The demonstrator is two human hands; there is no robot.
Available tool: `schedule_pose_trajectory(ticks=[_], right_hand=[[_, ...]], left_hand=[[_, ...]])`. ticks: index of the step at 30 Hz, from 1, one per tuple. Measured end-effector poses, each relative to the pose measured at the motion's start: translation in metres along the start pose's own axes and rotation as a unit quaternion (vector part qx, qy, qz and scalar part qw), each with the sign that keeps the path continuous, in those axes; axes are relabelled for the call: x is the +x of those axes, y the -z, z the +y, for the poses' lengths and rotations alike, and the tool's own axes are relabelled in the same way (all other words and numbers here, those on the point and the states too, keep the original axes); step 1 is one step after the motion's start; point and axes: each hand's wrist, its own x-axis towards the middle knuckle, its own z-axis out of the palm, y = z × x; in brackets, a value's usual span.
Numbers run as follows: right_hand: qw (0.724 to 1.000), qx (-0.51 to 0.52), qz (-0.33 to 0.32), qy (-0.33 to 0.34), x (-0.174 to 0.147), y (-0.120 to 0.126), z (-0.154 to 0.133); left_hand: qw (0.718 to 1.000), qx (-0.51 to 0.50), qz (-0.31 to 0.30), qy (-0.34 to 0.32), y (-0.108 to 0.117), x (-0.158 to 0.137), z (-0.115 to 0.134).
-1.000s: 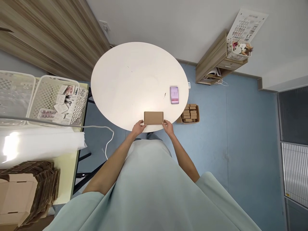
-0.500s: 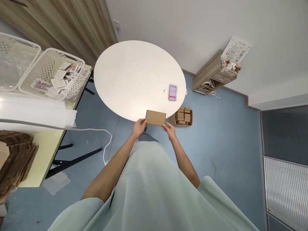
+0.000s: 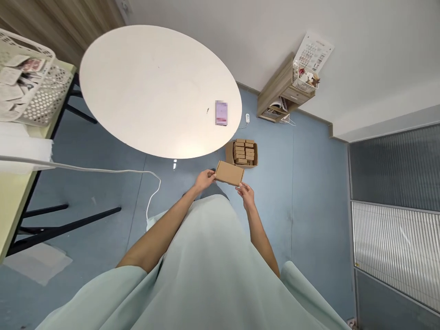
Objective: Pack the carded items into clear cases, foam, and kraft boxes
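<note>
A flat brown cardboard box (image 3: 229,173), closed, is held level in front of my body, slightly tilted down to the right. My left hand (image 3: 205,179) grips its left end, thumb on the near side. At its lower right corner, my right hand (image 3: 246,192) pinches the edge with thumb and fingers. Just beyond the held box, an open carton (image 3: 231,153) stands on the floor with several similar small brown boxes (image 3: 244,151) stacked inside.
A white oval table (image 3: 154,91) bears a blurred purple rectangular item (image 3: 221,113). To the left, a pale yellow table (image 3: 13,201) carries a white basket (image 3: 48,98) of cards. A white cable (image 3: 99,170) hangs across. Ahead right stands a wooden cabinet (image 3: 275,91).
My view has turned and shifted to the right. The held box has moved off the table's near edge toward the carton and tilted slightly; both hands keep their grip.
</note>
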Motion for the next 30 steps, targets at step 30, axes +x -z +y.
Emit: schedule_pose_trajectory(ticks=[30], right_hand=[[0.803, -0.548, -0.121, 0.202, 0.283, 0.213, -0.117]], left_hand=[[0.946, 0.311, -0.090, 0.028, -0.300, 0.151, 0.084]])
